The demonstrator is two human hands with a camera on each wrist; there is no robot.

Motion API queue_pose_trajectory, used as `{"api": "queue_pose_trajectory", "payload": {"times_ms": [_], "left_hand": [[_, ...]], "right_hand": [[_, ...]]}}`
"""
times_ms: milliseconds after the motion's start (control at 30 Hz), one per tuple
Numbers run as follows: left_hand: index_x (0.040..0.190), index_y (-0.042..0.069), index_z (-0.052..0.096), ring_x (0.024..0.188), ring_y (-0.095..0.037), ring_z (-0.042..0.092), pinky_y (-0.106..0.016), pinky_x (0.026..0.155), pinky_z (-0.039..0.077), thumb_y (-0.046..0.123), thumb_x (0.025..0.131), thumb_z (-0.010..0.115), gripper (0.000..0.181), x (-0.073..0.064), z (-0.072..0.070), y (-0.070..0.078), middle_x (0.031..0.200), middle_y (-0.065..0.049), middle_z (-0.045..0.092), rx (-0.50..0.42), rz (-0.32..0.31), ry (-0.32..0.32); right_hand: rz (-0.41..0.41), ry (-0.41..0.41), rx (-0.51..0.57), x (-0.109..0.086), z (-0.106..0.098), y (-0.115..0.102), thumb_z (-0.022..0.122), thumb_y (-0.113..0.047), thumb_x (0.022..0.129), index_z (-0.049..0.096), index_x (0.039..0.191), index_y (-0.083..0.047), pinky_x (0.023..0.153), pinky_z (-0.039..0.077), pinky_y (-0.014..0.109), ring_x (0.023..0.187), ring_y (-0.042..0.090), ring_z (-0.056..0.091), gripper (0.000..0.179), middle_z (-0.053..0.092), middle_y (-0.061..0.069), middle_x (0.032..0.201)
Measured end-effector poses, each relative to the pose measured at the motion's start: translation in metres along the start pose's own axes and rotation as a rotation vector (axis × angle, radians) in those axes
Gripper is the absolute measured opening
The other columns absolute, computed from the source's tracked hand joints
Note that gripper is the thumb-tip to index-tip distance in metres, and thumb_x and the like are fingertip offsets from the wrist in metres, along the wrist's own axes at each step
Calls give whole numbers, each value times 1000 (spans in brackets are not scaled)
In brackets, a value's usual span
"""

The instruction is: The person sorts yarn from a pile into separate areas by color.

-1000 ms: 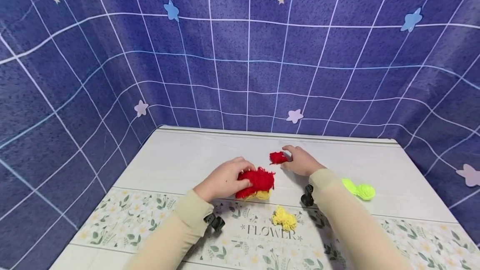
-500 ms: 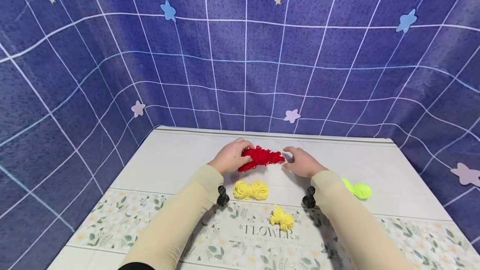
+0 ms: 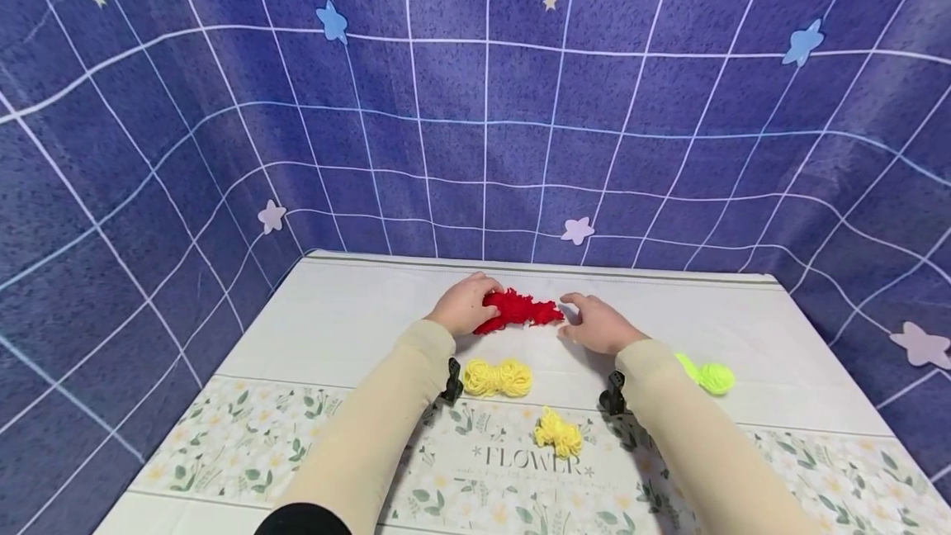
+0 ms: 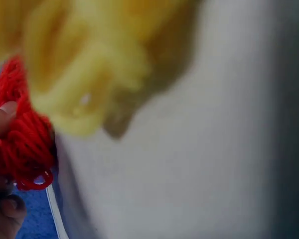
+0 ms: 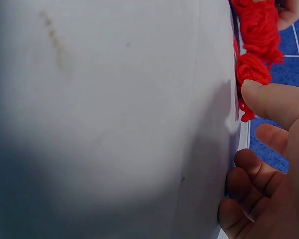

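Note:
At the far middle of the table, my left hand [image 3: 461, 306] grips the near end of a red yarn skein [image 3: 509, 307], thumb and fingers around it. The left wrist view shows its loops and my thumb pressed on them. A smaller red yarn bundle [image 3: 548, 313] lies at the skein's right end, and the two meet in the head view. My right hand [image 3: 600, 325] is just right of this bundle, thumb and fingers spread apart. In the right wrist view the thumb overlaps the small bundle, with the other fingers loosely bent away from it.
A yellow yarn skein [image 3: 498, 378] lies nearer, below the left hand. Closer still is a smaller yellow yarn bundle [image 3: 559, 433]. Lime-green yarn [image 3: 716, 379] sits at right, partly behind the right sleeve. A blue curtain [image 3: 475, 147] stands behind the table's far edge.
My left hand has carried the red skein off the yellow skein, away from me, to the small red bundle. The yellow skein is now uncovered. My right hand has hardly moved.

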State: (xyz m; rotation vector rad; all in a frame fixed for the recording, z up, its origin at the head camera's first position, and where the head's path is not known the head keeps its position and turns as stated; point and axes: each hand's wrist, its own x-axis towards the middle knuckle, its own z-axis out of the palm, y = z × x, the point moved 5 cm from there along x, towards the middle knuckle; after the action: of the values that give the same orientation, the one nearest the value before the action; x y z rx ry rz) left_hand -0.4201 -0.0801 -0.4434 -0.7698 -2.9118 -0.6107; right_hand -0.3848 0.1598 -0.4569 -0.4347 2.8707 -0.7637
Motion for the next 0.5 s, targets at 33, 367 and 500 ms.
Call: {"api": "queue_pose_trajectory", "payload": {"times_ms": [33,367,500], "left_hand": [[125,18,68,110,-18,60,-36,102,45,21,93,71,33,0,1,0,118,2,60,6,-4,-8],[136,16,62,114,-19,58,-37,104,44,26,94,72,44,-9,-3,-1,122,-1,59,-9,10,-43],[141,16,59,115,-18,58,-37,104,44,29,95,72,49,-14,-5,-2,126,-1,58,-13,15,-47]], "right_hand": [[1,0,-3,0,0,0,72,-27,93,47,150,-9,90,47,50,99,25,58,65,60,11,110],[-11,-1,-6,0,0,0,71,-29,93,46,150,-9,87,47,48,97,24,57,66,59,10,109],[-28,3,14,-3,-2,-1,71,-28,93,45,151,-8,83,47,45,95,24,56,67,59,10,107]]}}
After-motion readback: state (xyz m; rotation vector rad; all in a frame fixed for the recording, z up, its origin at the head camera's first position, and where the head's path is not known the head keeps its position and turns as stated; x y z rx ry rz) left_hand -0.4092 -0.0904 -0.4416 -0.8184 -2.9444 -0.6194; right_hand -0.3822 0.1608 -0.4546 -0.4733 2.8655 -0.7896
